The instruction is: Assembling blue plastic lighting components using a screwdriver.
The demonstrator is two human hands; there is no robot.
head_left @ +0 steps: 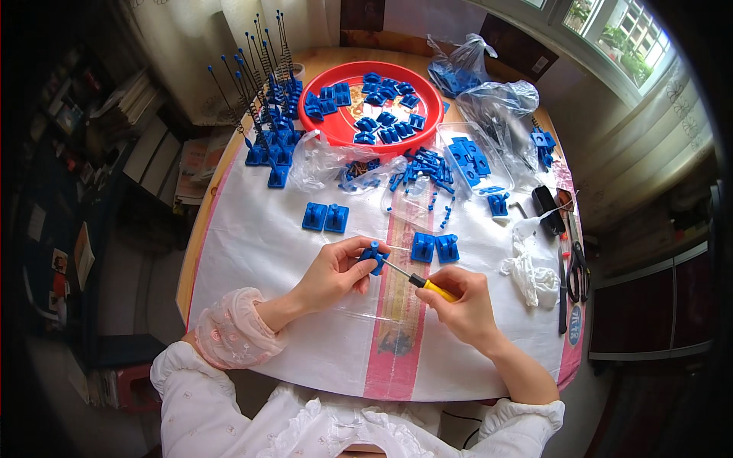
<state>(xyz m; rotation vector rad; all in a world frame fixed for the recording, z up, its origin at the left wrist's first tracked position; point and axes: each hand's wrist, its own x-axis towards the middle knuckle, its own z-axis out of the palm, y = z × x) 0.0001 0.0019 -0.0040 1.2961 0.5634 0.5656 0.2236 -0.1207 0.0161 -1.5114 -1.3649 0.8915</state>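
Observation:
Between the thumb and fingers of my left hand (336, 269) is a small blue plastic part (374, 257) with an upright post. My right hand (463, 304) grips a screwdriver (438, 290) with a yellow and black handle. Its thin metal shaft points left, and the tip meets or nearly meets the blue part; which of the two I cannot tell. Beyond my hands lie two blue square pieces (325, 217) side by side on the left. Another pair of blue square pieces (435, 248) rests just beyond my right hand.
A red round tray (311, 126) holds several blue pieces at the back. Left of it stand blue parts with tall black springs (279, 145). Loose blue pegs (427, 169), a clear container (500, 179), plastic bags (496, 103), scissors (579, 271) and a crumpled white cloth (532, 278) lie around.

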